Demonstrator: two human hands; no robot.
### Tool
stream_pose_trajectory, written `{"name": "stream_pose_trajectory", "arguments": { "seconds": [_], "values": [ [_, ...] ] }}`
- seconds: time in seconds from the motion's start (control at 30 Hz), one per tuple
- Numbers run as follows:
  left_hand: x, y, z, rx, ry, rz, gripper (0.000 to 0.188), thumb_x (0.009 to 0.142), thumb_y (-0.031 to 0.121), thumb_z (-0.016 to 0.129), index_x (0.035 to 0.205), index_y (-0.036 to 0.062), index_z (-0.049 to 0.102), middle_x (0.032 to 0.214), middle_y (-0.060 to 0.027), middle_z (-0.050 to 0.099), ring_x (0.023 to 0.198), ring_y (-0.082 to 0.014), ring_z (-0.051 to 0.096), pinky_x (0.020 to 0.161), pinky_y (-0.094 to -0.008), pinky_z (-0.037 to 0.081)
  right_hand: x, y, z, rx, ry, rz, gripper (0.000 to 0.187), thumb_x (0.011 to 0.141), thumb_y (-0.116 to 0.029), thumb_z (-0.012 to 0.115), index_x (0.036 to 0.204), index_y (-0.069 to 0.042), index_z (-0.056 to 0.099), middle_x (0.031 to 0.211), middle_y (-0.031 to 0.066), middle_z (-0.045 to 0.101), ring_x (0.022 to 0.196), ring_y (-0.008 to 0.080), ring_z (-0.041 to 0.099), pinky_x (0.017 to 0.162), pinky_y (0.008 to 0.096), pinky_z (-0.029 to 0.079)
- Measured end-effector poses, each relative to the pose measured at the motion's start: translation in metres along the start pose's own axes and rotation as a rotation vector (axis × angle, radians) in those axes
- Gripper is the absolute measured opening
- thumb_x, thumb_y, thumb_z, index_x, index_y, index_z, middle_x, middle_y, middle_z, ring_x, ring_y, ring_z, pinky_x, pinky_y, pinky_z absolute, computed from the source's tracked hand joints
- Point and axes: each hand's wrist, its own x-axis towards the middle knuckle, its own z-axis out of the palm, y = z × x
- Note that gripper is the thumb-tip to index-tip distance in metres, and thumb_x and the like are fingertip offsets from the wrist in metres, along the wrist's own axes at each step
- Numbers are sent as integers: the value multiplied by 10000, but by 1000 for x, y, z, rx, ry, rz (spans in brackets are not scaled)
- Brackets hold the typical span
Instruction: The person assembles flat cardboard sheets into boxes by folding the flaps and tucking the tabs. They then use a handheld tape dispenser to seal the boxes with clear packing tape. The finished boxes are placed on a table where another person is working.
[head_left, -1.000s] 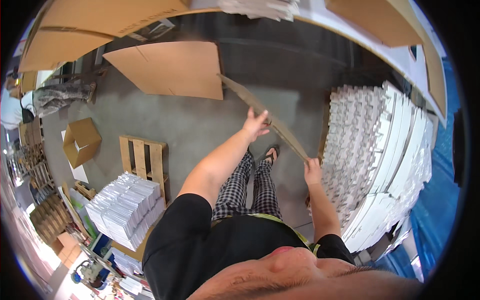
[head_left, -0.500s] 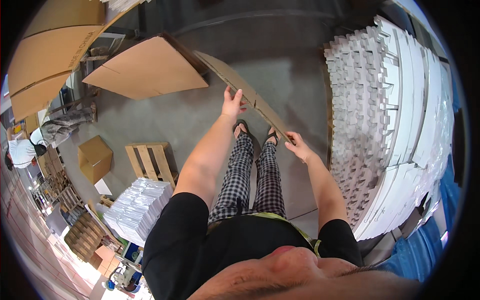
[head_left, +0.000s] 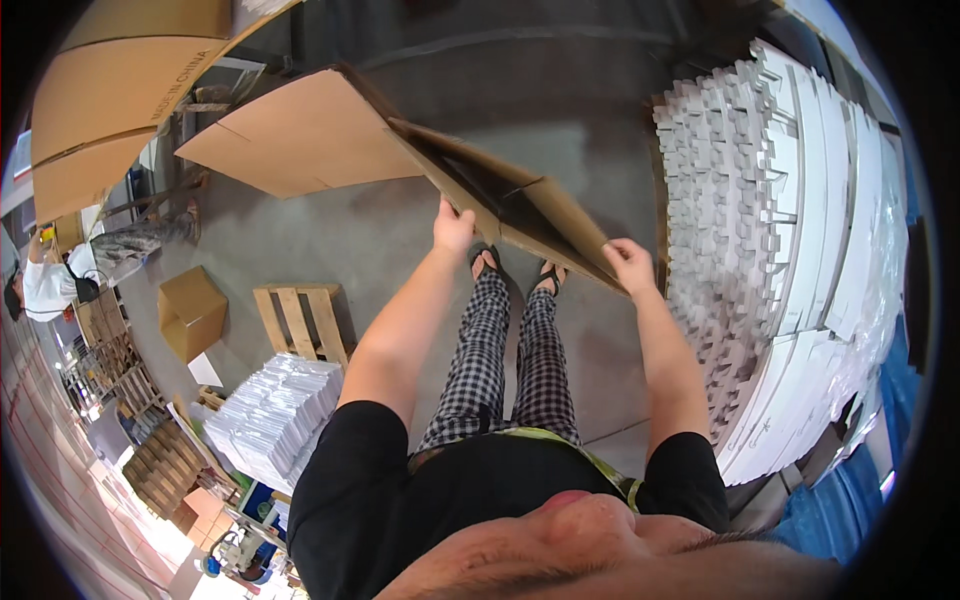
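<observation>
A large brown cardboard box (head_left: pixel 300 145), partly opened out from flat, stands in front of my feet. Its wide panel faces up at the left, and a dark gap shows between its flaps in the middle. My left hand (head_left: pixel 454 226) grips the near edge close to the middle, thumb on top and the other fingers hidden behind the board. At the box's right corner my right hand (head_left: pixel 630 266) pinches the edge where two flaps meet.
Tall stacks of white notched boards (head_left: pixel 715 250) rise close on my right. To the left are a wooden pallet (head_left: pixel 300 315), a small open carton (head_left: pixel 192 312) and plastic-wrapped white bundles (head_left: pixel 275 410). Big cartons (head_left: pixel 110 100) stand at the upper left, near another person (head_left: pixel 60 275).
The box has spread from nearly flat, opening a dark gap between its flaps. My right hand has moved right and slightly up; my left hand has slid a little left and down.
</observation>
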Motion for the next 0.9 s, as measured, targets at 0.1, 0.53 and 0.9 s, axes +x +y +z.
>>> {"name": "stream_pose_trajectory", "arguments": {
  "seconds": [0.1,0.53,0.9],
  "values": [
    [-46,26,-9,504,-54,-11,683,820,176,538,1459,111,305,1113,-223,641,937,-368,653,839,-400,518,28,2,-14,-165,379,-161,225,892,-222,668,895,3,674,728,72,658,663,120,594,657,291,495],
    [-34,24,-50,630,-87,-47,686,810,151,558,1442,48,312,1031,-269,651,920,-379,655,810,-416,522,105,-63,33,-322,524,-161,276,906,-334,603,1099,-149,673,1034,104,668,919,251,660,781,366,511],
    [-106,-83,0,359,-84,-204,599,815,112,595,1347,45,329,1117,-221,619,923,-300,660,734,-373,543,101,-97,30,-659,345,-252,294,893,-294,612,1161,-174,630,1034,35,645,957,259,612,882,423,450]
  ]
}}
